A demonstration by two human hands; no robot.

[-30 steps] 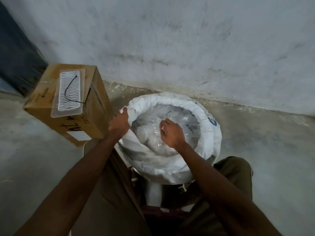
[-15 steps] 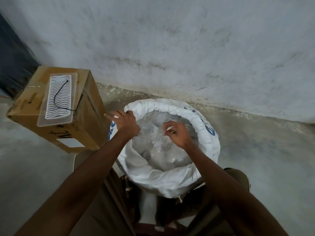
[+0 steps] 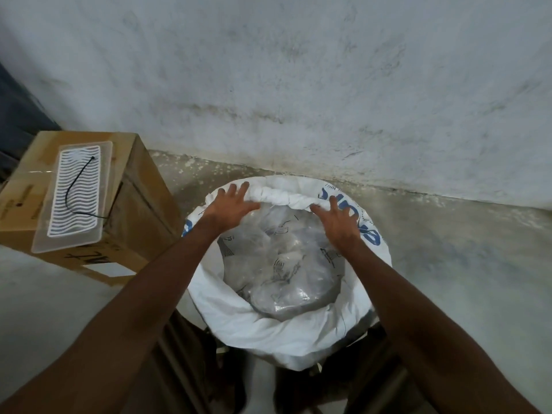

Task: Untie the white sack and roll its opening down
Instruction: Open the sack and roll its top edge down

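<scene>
The white sack (image 3: 268, 333) stands open on the floor between my knees, its mouth rolled into a thick rim (image 3: 286, 199) with blue print on the right side. Inside lies a clear plastic bag (image 3: 286, 264) of pale contents. My left hand (image 3: 230, 204) rests on the far-left part of the rim, fingers spread and straight over its outer edge, thumb along the inside. My right hand (image 3: 340, 222) lies on the far-right part of the rim in the same way, fingers reaching over the roll.
A cardboard box (image 3: 140, 210) stands left of the sack, with a clear plastic tray (image 3: 74, 198) with a white wavy pattern and a black cord on top. A stained wall (image 3: 298, 85) rises just behind. Bare concrete floor (image 3: 463, 264) lies to the right.
Both hands have left the clear bag and near rim and reached to the far rim, fingers spread. The view has tipped down toward the sack.
</scene>
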